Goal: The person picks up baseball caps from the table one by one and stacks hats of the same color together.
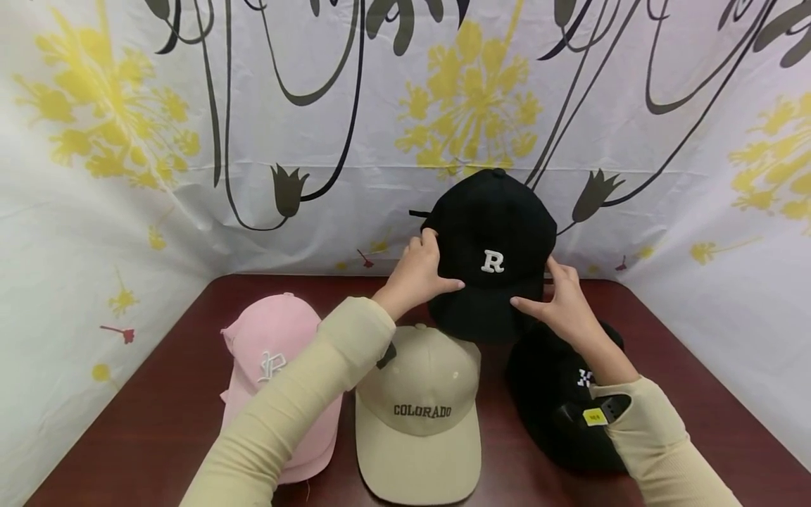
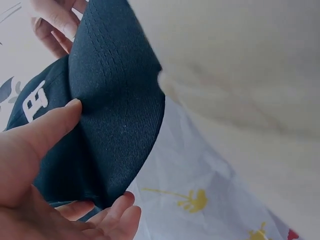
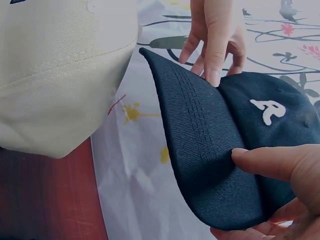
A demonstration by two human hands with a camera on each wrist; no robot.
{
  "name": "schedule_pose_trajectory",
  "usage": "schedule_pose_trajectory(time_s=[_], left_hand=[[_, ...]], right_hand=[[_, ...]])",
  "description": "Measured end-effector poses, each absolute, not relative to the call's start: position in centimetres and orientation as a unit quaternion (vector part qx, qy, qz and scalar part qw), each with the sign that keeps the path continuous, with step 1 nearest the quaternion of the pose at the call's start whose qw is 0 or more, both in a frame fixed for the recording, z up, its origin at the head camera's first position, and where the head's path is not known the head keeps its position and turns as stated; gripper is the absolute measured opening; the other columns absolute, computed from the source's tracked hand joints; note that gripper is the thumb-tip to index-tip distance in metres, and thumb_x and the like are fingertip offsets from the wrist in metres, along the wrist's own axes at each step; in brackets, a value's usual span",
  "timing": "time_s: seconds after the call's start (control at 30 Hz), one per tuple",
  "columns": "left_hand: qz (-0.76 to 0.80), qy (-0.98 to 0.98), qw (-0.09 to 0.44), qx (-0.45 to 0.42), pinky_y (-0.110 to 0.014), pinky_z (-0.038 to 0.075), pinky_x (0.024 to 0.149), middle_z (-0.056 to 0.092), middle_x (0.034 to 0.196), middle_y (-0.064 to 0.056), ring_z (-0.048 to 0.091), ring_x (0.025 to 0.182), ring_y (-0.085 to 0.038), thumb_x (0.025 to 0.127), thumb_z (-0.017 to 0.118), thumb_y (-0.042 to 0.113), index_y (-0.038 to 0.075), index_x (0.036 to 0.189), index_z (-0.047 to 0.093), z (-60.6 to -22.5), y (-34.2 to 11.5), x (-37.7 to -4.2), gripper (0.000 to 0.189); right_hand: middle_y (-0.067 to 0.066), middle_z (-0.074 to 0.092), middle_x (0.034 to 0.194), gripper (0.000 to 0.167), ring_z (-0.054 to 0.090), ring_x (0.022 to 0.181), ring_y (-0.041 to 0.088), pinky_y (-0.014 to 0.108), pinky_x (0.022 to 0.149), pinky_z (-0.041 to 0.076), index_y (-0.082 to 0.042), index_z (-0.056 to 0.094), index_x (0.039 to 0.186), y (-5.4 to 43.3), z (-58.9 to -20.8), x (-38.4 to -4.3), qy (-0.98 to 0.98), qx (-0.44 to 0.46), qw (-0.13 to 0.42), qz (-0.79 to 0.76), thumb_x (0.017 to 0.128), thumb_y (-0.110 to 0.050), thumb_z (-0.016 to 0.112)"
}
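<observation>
A black baseball cap (image 1: 491, 218) with a white letter R is held up at the back of the table, its brim pointing down toward me. My left hand (image 1: 421, 274) grips its left side, thumb on the front where crown meets brim and fingers behind. On the opposite side my right hand (image 1: 560, 299) grips it the same way. Both wrist views show the thumbs pressing on the cap's front, with fingers under the brim (image 3: 200, 145). Below the held cap lies a beige cap (image 1: 421, 415) lettered COLORADO.
On the dark red table (image 1: 127, 422), a pink cap (image 1: 279, 338) sits at the left, partly behind my left sleeve. At the right, another black cap (image 1: 538, 401) lies under my right forearm. A white flowered cloth (image 1: 355, 141) hangs behind the table.
</observation>
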State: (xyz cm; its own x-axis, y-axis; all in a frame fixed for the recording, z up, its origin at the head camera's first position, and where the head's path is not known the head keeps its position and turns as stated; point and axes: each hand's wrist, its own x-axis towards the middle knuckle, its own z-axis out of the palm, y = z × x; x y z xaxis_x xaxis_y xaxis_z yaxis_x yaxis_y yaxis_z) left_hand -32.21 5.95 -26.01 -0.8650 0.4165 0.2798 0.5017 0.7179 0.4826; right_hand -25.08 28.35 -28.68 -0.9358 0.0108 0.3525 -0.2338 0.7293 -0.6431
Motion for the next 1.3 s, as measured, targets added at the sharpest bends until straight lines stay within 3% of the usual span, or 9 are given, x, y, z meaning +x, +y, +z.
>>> schedule_pose_trajectory(time_s=[0.17,0.5,0.73,1.0,1.3], left_hand=[[-0.274,-0.925,0.074,-0.252,-0.035,0.04,0.088,0.041,0.119,-0.02,0.045,0.106,-0.028,0.075,0.074,0.039,-0.001,0.134,0.023,-26.0,6.4,-31.5,0.087],[-0.27,-0.923,0.065,-0.266,-0.035,0.04,0.089,0.041,0.12,-0.02,0.046,0.106,-0.028,0.075,0.074,0.041,-0.001,0.133,0.023,-26.1,7.0,-30.8,0.088],[-0.264,-0.924,0.057,-0.272,-0.034,0.041,0.088,0.04,0.123,-0.02,0.046,0.109,-0.028,0.074,0.073,0.043,-0.001,0.132,0.023,-26.3,7.6,-30.4,0.088],[-0.25,-0.926,0.043,-0.281,-0.032,0.043,0.082,0.04,0.121,-0.021,0.048,0.102,-0.028,0.075,0.071,0.046,-0.001,0.131,0.024,-26.5,9.1,-29.4,0.087],[-0.247,-0.928,0.028,-0.278,-0.03,0.044,0.079,0.04,0.122,-0.02,0.05,0.102,-0.028,0.075,0.07,0.047,0.0,0.131,0.024,-26.9,11.0,-28.5,0.087]], right_hand=[[0.031,0.024,0.13,0.091,0.044,0.108,0.044,0.051,0.085,0.04,-0.004,0.008,0.147,28.7,-28.8,-24.3,-0.916,0.061,0.174,0.358,0.082,-0.02,0.07],[0.031,0.027,0.126,0.09,0.041,0.108,0.046,0.054,0.085,0.039,-0.004,0.008,0.147,29.4,-29.1,-23.2,-0.915,0.074,0.19,0.348,0.082,-0.018,0.07],[0.03,0.028,0.125,0.09,0.052,0.098,0.046,0.055,0.081,0.041,-0.01,0.011,0.148,30.0,-29.5,-22.7,-0.913,0.081,0.204,0.344,0.082,-0.02,0.071],[0.032,0.024,0.128,0.09,0.025,0.115,0.049,0.06,0.084,0.034,-0.005,0.011,0.147,31.3,-29.8,-21.6,-0.913,0.072,0.209,0.342,0.081,-0.02,0.071],[0.036,0.016,0.135,0.093,0.034,0.111,0.05,0.06,0.086,0.032,-0.001,0.005,0.146,32.7,-29.7,-20.1,-0.926,0.031,0.184,0.327,0.084,-0.028,0.068]])
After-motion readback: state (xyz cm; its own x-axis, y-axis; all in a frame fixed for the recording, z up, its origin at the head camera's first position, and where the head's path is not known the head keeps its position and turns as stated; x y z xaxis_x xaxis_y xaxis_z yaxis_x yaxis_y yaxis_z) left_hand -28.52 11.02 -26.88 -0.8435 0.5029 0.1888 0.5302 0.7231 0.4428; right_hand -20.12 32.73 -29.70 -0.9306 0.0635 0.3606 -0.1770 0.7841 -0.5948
